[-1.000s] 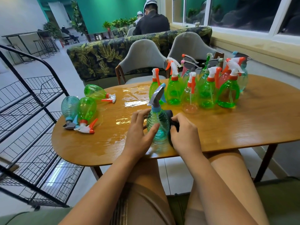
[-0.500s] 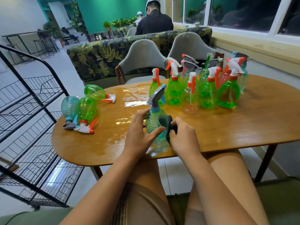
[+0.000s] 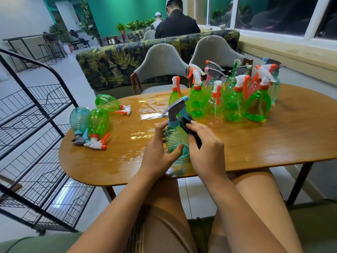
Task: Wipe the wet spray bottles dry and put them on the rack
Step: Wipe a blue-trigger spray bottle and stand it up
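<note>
A teal ribbed spray bottle (image 3: 175, 137) with a grey trigger and blue collar stands upright near the table's front edge. My left hand (image 3: 160, 154) grips its lower body, thumb across the front. My right hand (image 3: 206, 148) holds a dark cloth (image 3: 189, 125) against the bottle's right side and neck. Three bottles lie on their sides at the table's left: a teal one (image 3: 78, 119) and two green ones (image 3: 98, 122) (image 3: 108, 103). Several upright green, pink and teal bottles (image 3: 235, 103) cluster at the back right. The black wire rack (image 3: 32, 128) stands left of the table.
The oval wooden table (image 3: 273, 136) has a wet sheen (image 3: 145, 115) across its middle and left. Two grey chairs (image 3: 160, 66) stand behind it, then a leaf-print sofa. A person in black sits beyond. My bare knees are under the table's front edge.
The bottle has been lifted and turned slightly between my hands. My right hand has slid the cloth up from the bottle's lower side toward its neck.
</note>
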